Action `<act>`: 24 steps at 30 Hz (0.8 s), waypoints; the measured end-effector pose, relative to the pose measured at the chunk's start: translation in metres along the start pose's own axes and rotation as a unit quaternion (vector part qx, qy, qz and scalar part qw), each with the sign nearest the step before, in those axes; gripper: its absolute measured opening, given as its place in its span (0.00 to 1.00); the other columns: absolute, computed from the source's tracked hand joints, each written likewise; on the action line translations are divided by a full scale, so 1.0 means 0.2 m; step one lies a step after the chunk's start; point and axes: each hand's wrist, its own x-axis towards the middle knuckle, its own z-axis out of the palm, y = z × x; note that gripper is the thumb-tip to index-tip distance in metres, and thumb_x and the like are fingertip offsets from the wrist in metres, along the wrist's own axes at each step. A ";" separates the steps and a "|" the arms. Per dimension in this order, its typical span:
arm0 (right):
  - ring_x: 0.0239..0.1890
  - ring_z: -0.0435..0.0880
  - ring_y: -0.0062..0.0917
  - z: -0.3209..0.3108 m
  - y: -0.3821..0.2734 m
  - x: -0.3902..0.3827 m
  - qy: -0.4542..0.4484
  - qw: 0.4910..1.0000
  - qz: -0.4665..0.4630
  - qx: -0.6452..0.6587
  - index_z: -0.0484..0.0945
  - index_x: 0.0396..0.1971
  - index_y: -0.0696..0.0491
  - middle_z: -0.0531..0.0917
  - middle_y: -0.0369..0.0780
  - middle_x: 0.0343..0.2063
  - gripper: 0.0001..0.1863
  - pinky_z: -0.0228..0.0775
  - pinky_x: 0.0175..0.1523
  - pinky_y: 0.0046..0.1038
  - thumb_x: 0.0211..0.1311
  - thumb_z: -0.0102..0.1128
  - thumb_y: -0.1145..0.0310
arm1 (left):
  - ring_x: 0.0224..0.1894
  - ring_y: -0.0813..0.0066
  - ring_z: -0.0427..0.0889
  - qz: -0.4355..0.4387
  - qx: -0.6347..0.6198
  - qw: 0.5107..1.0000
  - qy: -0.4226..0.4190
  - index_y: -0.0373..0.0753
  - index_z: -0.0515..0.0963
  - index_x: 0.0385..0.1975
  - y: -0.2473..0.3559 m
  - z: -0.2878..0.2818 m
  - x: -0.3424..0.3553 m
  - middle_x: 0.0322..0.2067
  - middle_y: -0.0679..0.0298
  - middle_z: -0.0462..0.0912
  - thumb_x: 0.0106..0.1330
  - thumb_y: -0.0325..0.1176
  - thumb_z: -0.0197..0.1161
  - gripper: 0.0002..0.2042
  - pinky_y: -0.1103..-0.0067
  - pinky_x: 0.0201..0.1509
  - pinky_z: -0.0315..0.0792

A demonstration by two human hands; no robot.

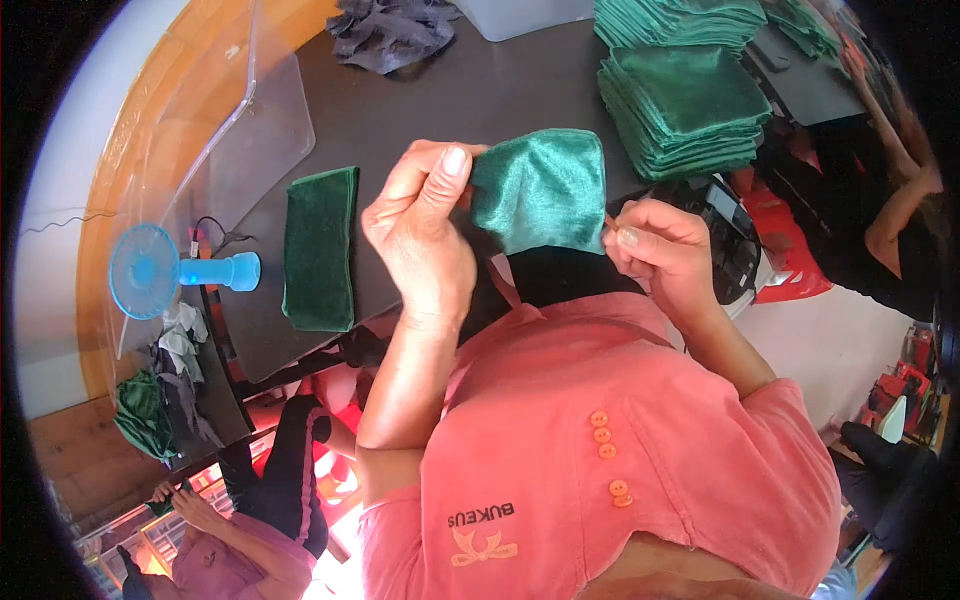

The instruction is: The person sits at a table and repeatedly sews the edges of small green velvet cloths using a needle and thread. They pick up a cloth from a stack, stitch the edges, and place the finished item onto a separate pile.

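While the left hand (420,235) pinches the left edge of a small shiny green velvet pouch (541,189) with thumb and fingers closed on the cloth, the right hand (662,255) grips its lower right corner, fingers together on the fabric. Held above the near edge of the dark work table (400,110), the pouch looks glossy and slightly wrinkled. Left of the pouch a folded green velvet strip (320,248) lies flat on this table, and beyond the pouch, to the right, stands a stack of folded green cloths (688,110).
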 end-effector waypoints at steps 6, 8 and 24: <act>0.19 0.65 0.11 0.02 0.02 0.00 -0.007 0.987 -0.098 -0.127 0.77 0.29 0.62 0.71 0.33 0.21 0.05 0.50 0.23 0.15 0.62 0.59 0.75 | 0.26 0.83 0.71 0.165 0.315 0.933 -0.062 0.34 0.80 0.40 0.19 0.03 0.00 0.39 0.63 0.80 0.57 0.24 0.67 0.11 0.85 0.30 0.66; 0.19 0.64 0.10 0.04 0.01 0.00 -0.010 0.978 -0.131 -0.160 0.77 0.29 0.61 0.71 0.33 0.21 0.05 0.50 0.23 0.15 0.62 0.58 0.75 | 0.27 0.84 0.72 0.157 0.308 0.930 -0.123 0.33 0.80 0.40 0.20 0.05 0.00 0.36 0.64 0.79 0.58 0.23 0.65 0.10 0.87 0.28 0.67; 0.19 0.62 0.09 0.01 0.04 0.00 0.014 0.990 -0.081 -0.111 0.77 0.29 0.61 0.70 0.31 0.23 0.06 0.48 0.22 0.15 0.62 0.59 0.73 | 0.32 0.78 0.77 0.084 0.138 0.979 -0.127 0.30 0.81 0.39 0.15 0.04 0.00 0.38 0.60 0.78 0.58 0.18 0.64 0.10 0.85 0.28 0.75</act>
